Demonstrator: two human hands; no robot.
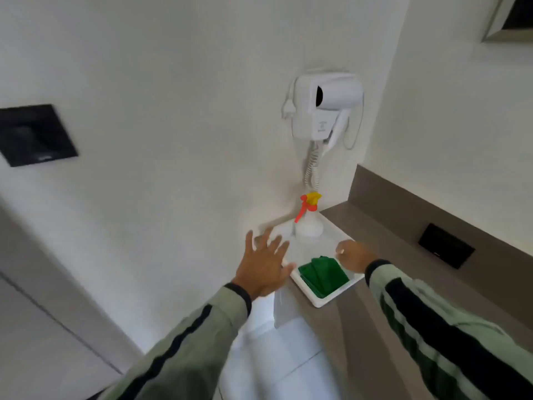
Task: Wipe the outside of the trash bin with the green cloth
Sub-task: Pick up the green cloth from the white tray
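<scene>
A folded green cloth (322,275) lies in the near corner of a white tray (331,297) on a grey-brown counter. My left hand (266,267) hovers with fingers spread just left of the tray, holding nothing. My right hand (353,255) hangs over the tray just behind and right of the cloth, fingers curled down, and I cannot see anything in it. No trash bin is in view.
A white spray bottle (308,223) with a red and yellow trigger stands at the tray's far end. A white hair dryer (326,106) hangs on the wall above. The counter (403,255) runs right, with a black socket (445,245) in its backsplash. A black wall plate (34,134) sits far left.
</scene>
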